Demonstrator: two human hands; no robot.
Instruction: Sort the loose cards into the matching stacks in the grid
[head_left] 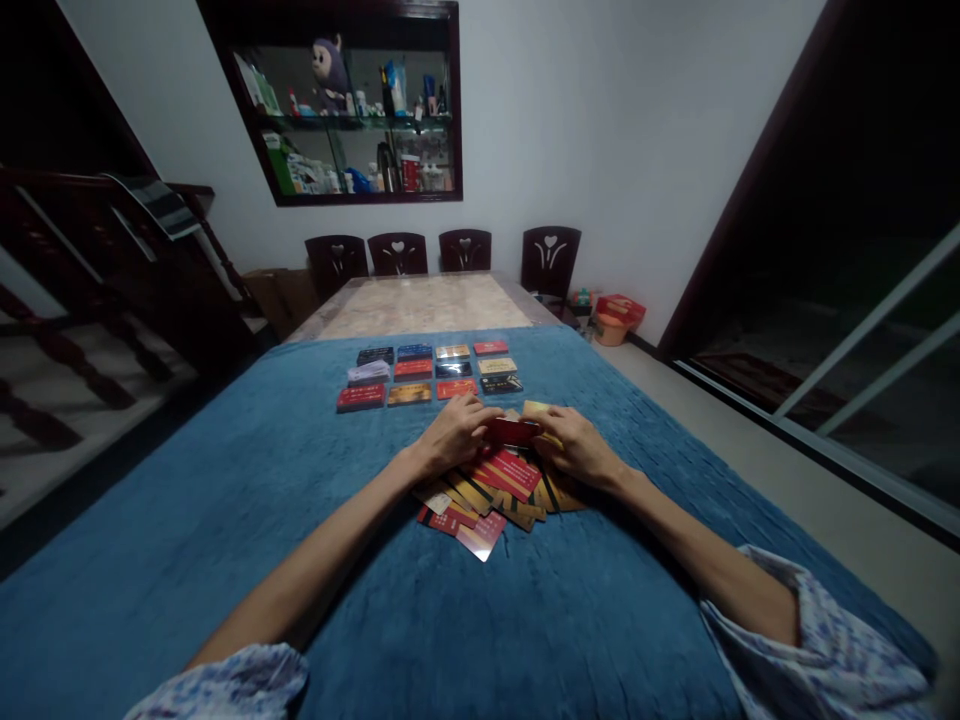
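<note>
Both hands are closed on something: the left hand (459, 432) and the right hand (576, 445) grasp a dark red card (512, 432) by its two ends, though whether it is one card or a thin stack I cannot tell. It is held above the blue cloth (225, 500) that covers the near part of the desk (420, 300), closer to the right edge than to the left. Below and around the fingers spreads a loose pile of cards (517, 475), mostly red and gold, overlapping at all angles; the pinkish card (481, 537) lying closest to the near edge catches a glare. Pale lines of print run across the red faces — too small to read, and no brand can be made out. Beyond the pile, toward the far edge, stand twelve neat stacks in three rows of four. The row nearest the hands runs from left to right: a red stack (361, 398) with light lettering, a gold stack (409, 393), another red one, and a black stack (501, 384) with pale marks. Their print is illegible too, as are the labels on the bottles and packages in the wall cabinet (367, 197) beyond the far edge.
</note>
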